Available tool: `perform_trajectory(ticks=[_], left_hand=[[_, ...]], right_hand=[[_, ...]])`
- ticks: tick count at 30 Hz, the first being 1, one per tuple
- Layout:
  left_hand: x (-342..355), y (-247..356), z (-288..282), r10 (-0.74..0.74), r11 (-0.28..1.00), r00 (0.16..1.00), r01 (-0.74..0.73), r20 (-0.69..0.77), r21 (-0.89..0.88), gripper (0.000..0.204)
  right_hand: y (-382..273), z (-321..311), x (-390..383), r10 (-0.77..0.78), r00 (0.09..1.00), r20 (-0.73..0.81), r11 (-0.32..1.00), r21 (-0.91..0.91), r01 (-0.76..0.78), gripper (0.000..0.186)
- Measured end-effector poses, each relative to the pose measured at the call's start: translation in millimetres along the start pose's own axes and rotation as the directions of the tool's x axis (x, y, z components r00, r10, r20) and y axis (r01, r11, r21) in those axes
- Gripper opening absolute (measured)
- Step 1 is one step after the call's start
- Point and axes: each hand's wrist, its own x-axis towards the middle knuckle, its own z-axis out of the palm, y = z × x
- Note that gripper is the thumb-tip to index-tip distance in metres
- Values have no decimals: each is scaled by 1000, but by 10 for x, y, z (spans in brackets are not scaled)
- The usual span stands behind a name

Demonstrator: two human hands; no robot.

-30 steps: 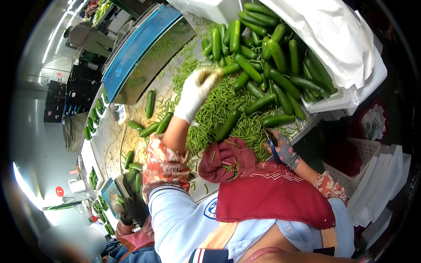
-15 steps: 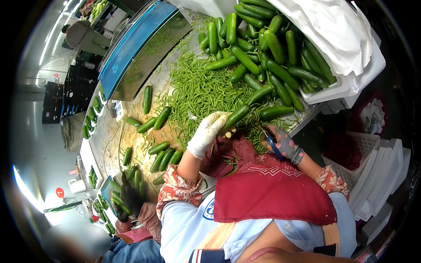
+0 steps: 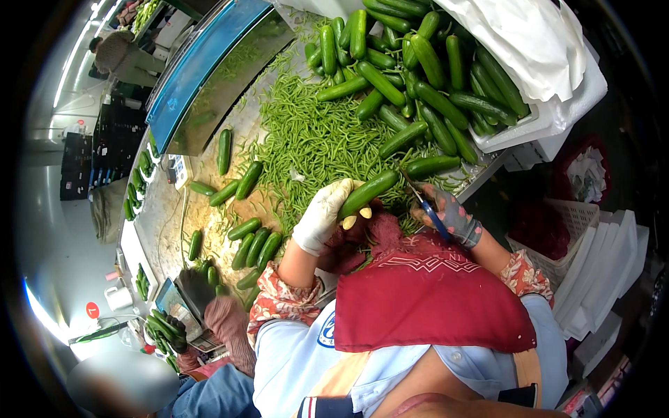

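My left hand (image 3: 322, 216), in a white glove, is closed around a green cucumber (image 3: 369, 193); the glove's pale fingertips show beneath it. My right hand (image 3: 449, 217), in a grey patterned glove, grips scissors with blue handles (image 3: 435, 218). Their blades point up and left, close to the cucumber's far right end; whether they touch it I cannot tell. Beyond my hands lies a spread of thin green peppers or beans (image 3: 306, 139). A heap of cucumbers (image 3: 425, 90) spills from a white foam box (image 3: 557, 132) onto them. A dark red cloth (image 3: 387, 233) lies under the held cucumber.
Several loose cucumbers (image 3: 249, 180) lie on the metal table (image 3: 157, 223) to the left. A blue-edged panel (image 3: 202, 70) stands along its far left side. At lower left a co-worker's gloved hand (image 3: 179, 339) is by more cucumbers. A white basket (image 3: 557, 258) stands at right.
The cucumber in my left hand has turned flatter, and the scissors' blades now reach up by its end. The co-worker's hand has moved down and left with cucumbers.
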Motion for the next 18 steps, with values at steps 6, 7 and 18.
perform_trajectory(ticks=[6, 7, 18], left_hand=[[-112, -61, -27, -24, 997, 998, 20, -56, -80, 39], [-157, -16, -40, -28, 999, 996, 26, -83, -25, 39], [-372, 140, -654, 597, 294, 729, 191, -335, 937, 30]], right_hand=[[316, 93, -187, 94, 989, 117, 903, 408, -134, 53], [299, 100, -206, 180, 966, 186, 844, 474, -249, 55], [-34, -240, -151, 463, 886, -28, 556, 788, -266, 43]])
